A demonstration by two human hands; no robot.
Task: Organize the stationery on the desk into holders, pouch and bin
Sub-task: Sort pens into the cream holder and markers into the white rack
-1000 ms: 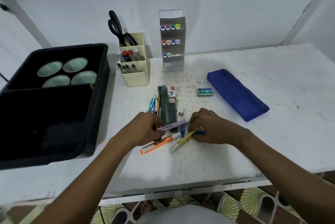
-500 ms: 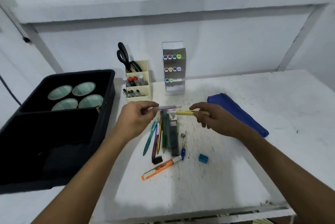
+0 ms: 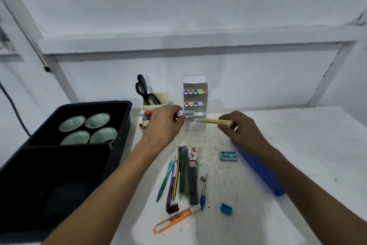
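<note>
My left hand pinches a lilac highlighter, its tip at the lower row of the clear tiered marker holder. My right hand grips a yellow highlighter, held level just right of that holder. A cream pen holder with black scissors stands partly behind my left hand. On the desk lie an orange highlighter, several pens and pencils, a compass, a blue sharpener and a staple box. The blue pouch is partly under my right forearm.
A black bin with several pale green cups fills the left side of the white desk. A small red-and-white box lies atop the pen pile. A wall and shelf beam stand behind the holders.
Both hands lifted a highlighter each from the pile and carried them back toward the clear marker holder. The camera tilted upward.
</note>
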